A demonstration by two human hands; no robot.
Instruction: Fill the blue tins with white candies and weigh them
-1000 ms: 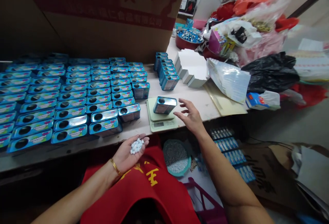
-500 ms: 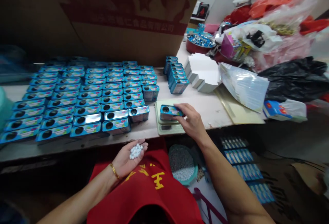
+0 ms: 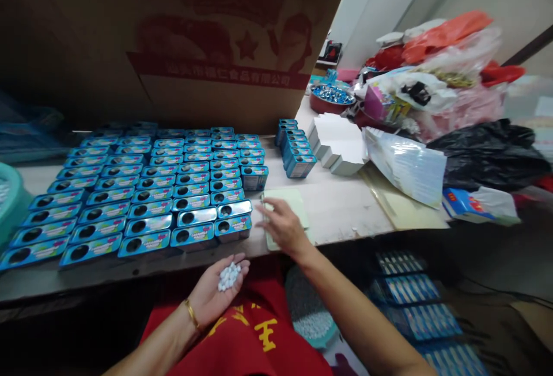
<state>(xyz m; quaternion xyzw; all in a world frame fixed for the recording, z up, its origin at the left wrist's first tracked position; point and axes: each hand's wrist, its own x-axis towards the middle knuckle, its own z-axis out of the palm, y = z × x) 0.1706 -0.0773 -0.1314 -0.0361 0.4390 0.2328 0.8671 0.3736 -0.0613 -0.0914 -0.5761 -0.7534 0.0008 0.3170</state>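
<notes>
My left hand (image 3: 211, 294) is palm up and cupped, holding a small heap of white candies (image 3: 229, 276). Above the pale green kitchen scale (image 3: 298, 202) is my right hand (image 3: 283, 227), fingers apart and nothing in them, covering part of the scale. Just left of its fingertips stands a blue tin (image 3: 233, 227) with a dark round spot on its top, at the right end of the front row. Rows of similar blue tins (image 3: 144, 243) fill the table to the left.
A big cardboard box (image 3: 207, 99) stands behind the tins. Further right are a few more tins (image 3: 299, 163), stacked white boxes (image 3: 337, 148), a red bowl (image 3: 330, 98) and plastic bags (image 3: 488, 154). One tub (image 3: 11, 197) sits at left; another (image 3: 322, 338), with white candies, is below the table.
My right hand has set the blue tin from the scale down at the right end of the front row, then let go. The left hand still holds the candies. The view has shifted slightly.
</notes>
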